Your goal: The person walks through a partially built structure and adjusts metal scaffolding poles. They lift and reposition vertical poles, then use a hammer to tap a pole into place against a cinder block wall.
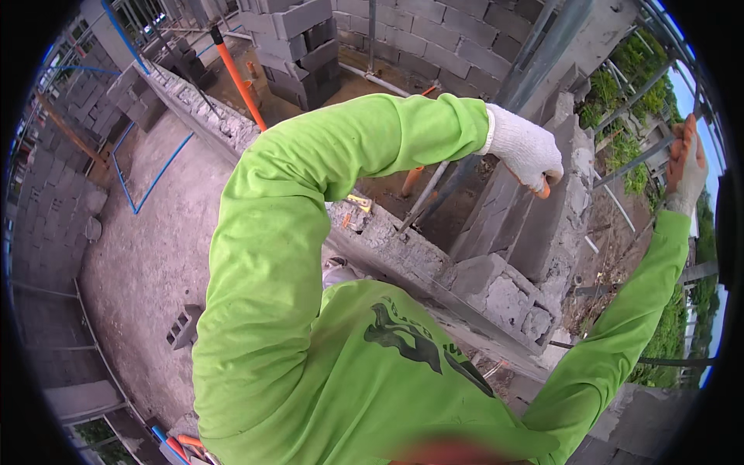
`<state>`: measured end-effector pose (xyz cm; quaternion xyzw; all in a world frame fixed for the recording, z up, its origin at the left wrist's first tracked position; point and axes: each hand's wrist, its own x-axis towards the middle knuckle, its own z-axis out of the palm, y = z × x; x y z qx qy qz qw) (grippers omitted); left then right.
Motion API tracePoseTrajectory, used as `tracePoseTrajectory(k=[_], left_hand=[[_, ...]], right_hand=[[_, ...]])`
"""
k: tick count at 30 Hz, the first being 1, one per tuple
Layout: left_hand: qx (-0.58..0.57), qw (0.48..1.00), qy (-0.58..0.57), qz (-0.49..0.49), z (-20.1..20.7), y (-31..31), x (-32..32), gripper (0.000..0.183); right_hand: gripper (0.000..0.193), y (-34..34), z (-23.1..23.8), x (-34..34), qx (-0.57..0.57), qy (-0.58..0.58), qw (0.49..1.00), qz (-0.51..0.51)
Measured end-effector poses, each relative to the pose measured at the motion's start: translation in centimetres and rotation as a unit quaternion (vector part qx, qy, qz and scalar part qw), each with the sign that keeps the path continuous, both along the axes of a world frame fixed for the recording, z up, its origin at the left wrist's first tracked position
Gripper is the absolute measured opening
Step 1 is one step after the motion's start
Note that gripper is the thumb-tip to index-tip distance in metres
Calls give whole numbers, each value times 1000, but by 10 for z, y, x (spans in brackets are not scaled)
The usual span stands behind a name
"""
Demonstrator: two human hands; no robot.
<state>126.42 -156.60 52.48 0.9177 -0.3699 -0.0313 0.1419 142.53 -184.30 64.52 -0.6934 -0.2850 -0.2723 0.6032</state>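
My left hand (527,149) wears a white knit glove with an orange-coated palm. It is held out over the block wall (552,209), fingers curled in. Whatever lies inside the fingers, if anything, is hidden. At the far right, my right hand (687,164), gloved the same way, is raised with its fingers closed around a metal scaffold pole (645,157). Both arms are in bright green sleeves. A small yellow item (359,202) lies on the rough top of the low wall (395,240), below my left forearm.
Stacked grey blocks (298,58) stand beyond my left arm, near an orange pipe (236,77). A concrete floor (147,232) spreads to the left, with a loose hollow block (184,326) and blue tubing (164,169). Steel posts (535,74) rise beside my left hand. Greenery (639,85) lies beyond the wall.
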Motion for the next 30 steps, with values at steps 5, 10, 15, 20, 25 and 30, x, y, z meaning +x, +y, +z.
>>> tracePoseTrajectory(k=[5, 10, 15, 20, 25, 30], left_hand=[[-135, 980, -3, 144, -3, 80, -103, 36], [-256, 907, -76, 326, -32, 146, -207, 37], [-514, 730, -63, 445, -101, 175, -289, 34], [-648, 598, 26, 470, -182, 198, -325, 40], [-687, 552, 59, 469, -218, 233, -316, 42], [-751, 547, 65, 364, -214, 257, -317, 44]], right_hand=[[45, -10, -81, 39, 38, -19, 998, 52], [42, -28, -102, 64, 4, 62, 995, 80], [41, -72, -118, 66, -30, 103, 992, 62], [37, -105, -158, 40, -103, -27, 994, -13], [31, -43, -151, -22, -248, -46, 968, 9], [27, 123, -97, -84, -461, -46, 882, 89]])
